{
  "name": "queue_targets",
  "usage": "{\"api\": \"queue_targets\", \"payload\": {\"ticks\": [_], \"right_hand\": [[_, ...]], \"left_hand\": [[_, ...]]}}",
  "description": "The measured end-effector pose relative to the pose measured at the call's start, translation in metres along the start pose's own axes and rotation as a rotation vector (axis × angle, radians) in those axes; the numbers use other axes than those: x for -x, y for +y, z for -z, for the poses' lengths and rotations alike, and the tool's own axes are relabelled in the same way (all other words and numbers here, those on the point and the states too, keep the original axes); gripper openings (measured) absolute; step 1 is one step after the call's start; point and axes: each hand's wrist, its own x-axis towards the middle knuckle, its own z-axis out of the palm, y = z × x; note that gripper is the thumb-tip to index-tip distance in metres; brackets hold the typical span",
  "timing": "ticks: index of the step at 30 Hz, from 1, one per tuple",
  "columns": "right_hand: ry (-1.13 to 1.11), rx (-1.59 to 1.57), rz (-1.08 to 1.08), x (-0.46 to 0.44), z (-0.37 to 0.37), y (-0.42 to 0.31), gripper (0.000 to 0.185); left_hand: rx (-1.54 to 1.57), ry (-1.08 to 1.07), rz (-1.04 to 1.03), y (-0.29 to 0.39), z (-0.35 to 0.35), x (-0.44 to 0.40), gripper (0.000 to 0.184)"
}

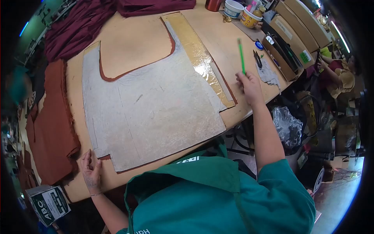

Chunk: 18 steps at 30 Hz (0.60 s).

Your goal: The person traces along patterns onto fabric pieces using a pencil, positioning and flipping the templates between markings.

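Note:
A large grey pattern piece (156, 105) with a U-shaped cut-out lies flat, a shiny yellow-brown strip (194, 50) along its right side. Rust-brown fabric peeks out from under its edges. My right hand (250, 87), just right of the strip, is closed around the lower end of a thin green pencil (241, 56) that points away from me. At the pattern's lower left corner rests my left hand (91, 171), open with its fingers stretched out and nothing in it.
Folded rust-brown fabric (52, 124) lies at the left of the table (136, 43), maroon cloth (82, 27) at the back. Small snips (257, 59), tubs (250, 18) and cardboard boxes (288, 33) sit at the right. Another person (339, 76) is beyond.

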Motion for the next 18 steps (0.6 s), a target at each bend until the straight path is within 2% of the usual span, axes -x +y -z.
{"api": "queue_targets", "payload": {"ticks": [1, 4, 6, 8, 10, 11, 12, 15, 18], "right_hand": [[0.031, -0.165, -0.03, -0.003, -0.005, -0.005, 0.025], [0.067, -0.143, 0.156, -0.017, -0.026, -0.012, 0.026], [-0.022, -0.177, 0.171, -0.033, -0.045, -0.016, 0.024], [-0.027, -0.24, 0.269, -0.057, -0.067, -0.012, 0.021], [0.004, -0.192, 0.377, -0.083, -0.083, -0.005, 0.02], [0.021, -0.168, 0.43, -0.097, -0.088, 0.0, 0.019], [-0.003, -0.197, 0.36, -0.11, -0.092, 0.01, 0.02], [0.081, -0.074, 0.452, -0.107, -0.095, 0.009, 0.019], [0.093, -0.104, 0.447, -0.108, -0.096, 0.013, 0.02]], "left_hand": [[0.032, 0.024, 0.035, 0.002, -0.002, -0.003, 0.042], [-0.305, 0.155, -0.265, 0.022, -0.018, -0.028, 0.041], [-0.358, 0.072, -0.444, 0.069, -0.044, -0.051, 0.041], [-0.32, -0.119, -0.617, 0.12, -0.082, -0.076, 0.04], [-0.424, -0.254, -0.755, 0.161, -0.129, -0.096, 0.046], [-0.431, -0.356, -0.79, 0.173, -0.153, -0.106, 0.052], [-0.487, -0.384, -0.806, 0.192, -0.176, -0.113, 0.054], [-0.506, -0.457, -0.833, 0.24, -0.237, -0.138, 0.065], [-0.546, -0.363, -0.781, 0.27, -0.272, -0.163, 0.081]]}}
